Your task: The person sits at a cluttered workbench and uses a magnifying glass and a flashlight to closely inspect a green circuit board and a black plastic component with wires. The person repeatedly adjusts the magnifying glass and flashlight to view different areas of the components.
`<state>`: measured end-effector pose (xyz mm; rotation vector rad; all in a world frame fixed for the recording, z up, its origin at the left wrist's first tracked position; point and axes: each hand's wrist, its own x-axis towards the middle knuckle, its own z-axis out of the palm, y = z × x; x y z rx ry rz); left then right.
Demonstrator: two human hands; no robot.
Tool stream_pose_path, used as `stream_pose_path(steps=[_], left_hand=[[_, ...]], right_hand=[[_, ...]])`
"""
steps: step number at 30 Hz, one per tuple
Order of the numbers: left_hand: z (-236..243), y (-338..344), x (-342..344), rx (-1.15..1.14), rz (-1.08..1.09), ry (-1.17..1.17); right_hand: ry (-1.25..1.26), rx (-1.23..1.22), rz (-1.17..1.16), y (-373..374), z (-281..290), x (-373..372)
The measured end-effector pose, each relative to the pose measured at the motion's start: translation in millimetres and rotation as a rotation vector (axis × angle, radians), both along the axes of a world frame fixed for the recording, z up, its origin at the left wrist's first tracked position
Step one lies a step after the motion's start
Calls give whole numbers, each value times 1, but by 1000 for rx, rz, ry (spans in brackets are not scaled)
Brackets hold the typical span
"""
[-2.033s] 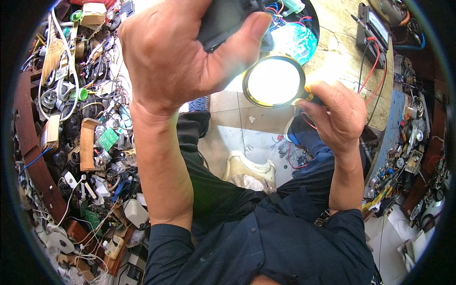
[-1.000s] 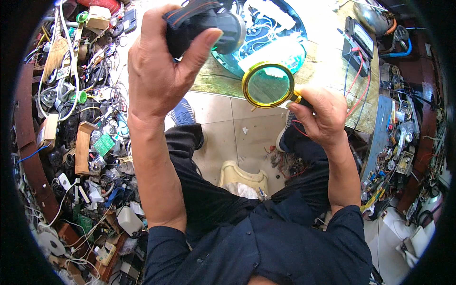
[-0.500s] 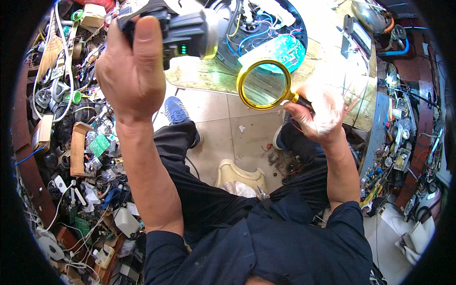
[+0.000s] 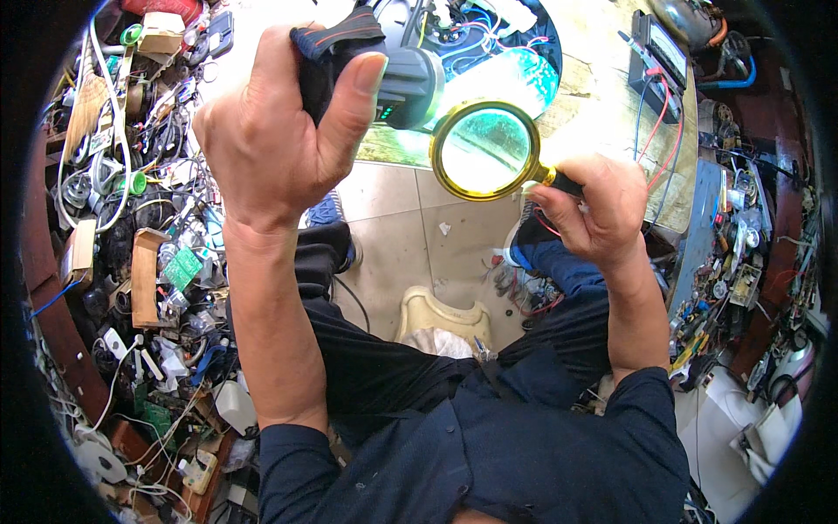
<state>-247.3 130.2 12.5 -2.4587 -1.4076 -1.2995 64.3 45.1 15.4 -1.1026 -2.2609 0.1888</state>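
Observation:
My left hand is closed round a dark headlamp with a fabric strap and small green indicator lights. Its beam falls brightly on a green circuit board, washing out part of it. The board lies at the near side of a round dark housing with coloured wires inside. My right hand grips the dark handle of a gold-rimmed magnifying glass. The lens stands just below the board, and bright greenish-white light shows through it. The headlamp's front is close to the lens rim.
A wooden table bears the housing and a black meter with red and blue leads. Piles of electronic scrap fill the left side, and more parts lie at right. A cream stool stands between my legs.
My left hand has moved right and slightly down, turning the headlamp toward the board. The lens has shifted slightly left, and the light on the board is much brighter.

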Motion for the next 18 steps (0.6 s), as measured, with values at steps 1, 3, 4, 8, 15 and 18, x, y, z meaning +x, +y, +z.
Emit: stream_pose_path(steps=[1, 3, 4, 8, 15, 18], left_hand=[[0, 1, 1, -14, -12, -5], [2, 2, 3, -41, -36, -14], [3, 3, 4, -23, -41, -9], [5, 6, 5, 15, -84, 19], [10, 6, 12, -12, -114, 0], [7, 10, 13, 7, -124, -27]], right_hand=[[17, 26, 6, 3, -1, 0], [52, 77, 19, 9, -2, -3], [43, 68, 13, 9, -1, -3], [25, 51, 12, 10, -1, -2], [-73, 24, 41, 10, -3, 6], [-50, 16, 32, 9, -4, 6]])
